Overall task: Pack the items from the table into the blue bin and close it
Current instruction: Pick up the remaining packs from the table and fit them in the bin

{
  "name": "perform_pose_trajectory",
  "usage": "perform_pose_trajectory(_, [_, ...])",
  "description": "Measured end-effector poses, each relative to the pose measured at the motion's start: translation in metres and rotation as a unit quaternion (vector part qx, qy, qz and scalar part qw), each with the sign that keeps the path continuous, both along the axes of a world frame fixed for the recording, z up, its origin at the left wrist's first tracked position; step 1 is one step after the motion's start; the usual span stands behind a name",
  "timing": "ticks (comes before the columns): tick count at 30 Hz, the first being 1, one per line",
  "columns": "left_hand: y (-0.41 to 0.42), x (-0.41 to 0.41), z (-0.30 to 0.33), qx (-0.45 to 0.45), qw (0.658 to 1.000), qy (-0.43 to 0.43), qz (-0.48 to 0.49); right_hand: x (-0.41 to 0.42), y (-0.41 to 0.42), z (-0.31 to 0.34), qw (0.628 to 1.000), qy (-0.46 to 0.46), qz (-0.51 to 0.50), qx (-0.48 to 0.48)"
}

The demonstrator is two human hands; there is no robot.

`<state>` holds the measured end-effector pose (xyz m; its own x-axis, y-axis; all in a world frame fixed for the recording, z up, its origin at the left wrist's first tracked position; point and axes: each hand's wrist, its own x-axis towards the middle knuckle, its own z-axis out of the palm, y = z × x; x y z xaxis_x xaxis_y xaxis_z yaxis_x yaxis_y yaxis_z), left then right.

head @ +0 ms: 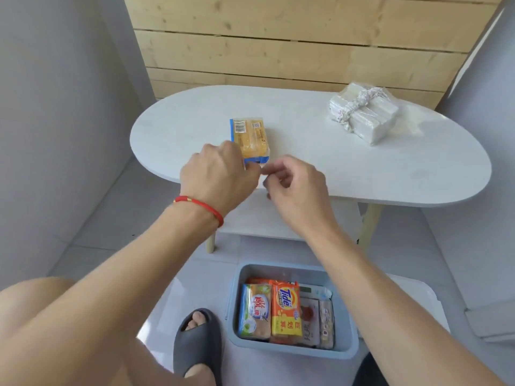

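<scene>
A yellow soap bar in a clear and blue wrapper lies on the white oval table. My left hand reaches over its near end, fingers curled at the wrapper's edge; whether they grip it I cannot tell. My right hand hovers just beside it with loosely curled fingers, holding nothing. A clear plastic bundle of white bags tied with string rests at the table's far right. On the floor below stands the blue bin, open, holding an orange Tide soap pack, a green-and-blue soap pack and other packets.
A white lid-like sheet lies on the floor under and beside the bin. My foot in a grey slipper is left of the bin. A lower shelf sits under the tabletop. A wooden plank wall stands behind.
</scene>
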<state>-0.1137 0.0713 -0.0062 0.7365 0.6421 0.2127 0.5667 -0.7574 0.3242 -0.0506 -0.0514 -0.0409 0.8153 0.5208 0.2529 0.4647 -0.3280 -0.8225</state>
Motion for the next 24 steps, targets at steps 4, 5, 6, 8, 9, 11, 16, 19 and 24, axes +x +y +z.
perform_pose_trajectory(4, [0.037,0.025,0.002,-0.098,0.991,-0.013,-0.093,0.038,0.038,0.005,0.990,-0.067,0.042,-0.120])
perform_pose_trajectory(5, [0.039,0.028,-0.005,-0.136,0.986,-0.005,-0.101,0.039,0.043,0.002,0.984,-0.054,0.068,-0.156])
perform_pose_trajectory(6, [0.037,0.031,-0.011,-0.165,0.982,-0.013,-0.091,0.036,0.044,-0.002,0.981,-0.045,0.079,-0.173])
perform_pose_trajectory(8, [0.030,0.035,-0.018,-0.184,0.980,-0.073,-0.036,0.029,0.037,-0.010,0.986,-0.056,0.061,-0.147])
perform_pose_trajectory(9, [0.027,0.037,-0.019,-0.176,0.979,-0.101,-0.011,0.025,0.030,-0.009,0.990,-0.069,0.036,-0.119])
perform_pose_trajectory(11, [0.023,0.039,-0.019,-0.163,0.981,-0.104,0.011,0.019,0.014,-0.010,0.995,-0.067,0.012,-0.077])
perform_pose_trajectory(16, [0.014,0.032,-0.008,-0.200,0.979,0.047,-0.012,0.013,-0.035,-0.020,0.995,0.085,0.040,0.021])
perform_pose_trajectory(19, [0.009,0.025,0.001,-0.255,0.964,0.062,-0.030,0.009,-0.042,-0.026,0.970,0.217,0.057,0.089])
perform_pose_trajectory(24, [-0.027,0.002,-0.019,-0.232,0.962,0.077,-0.121,0.006,-0.061,-0.041,0.943,0.320,0.073,0.054])
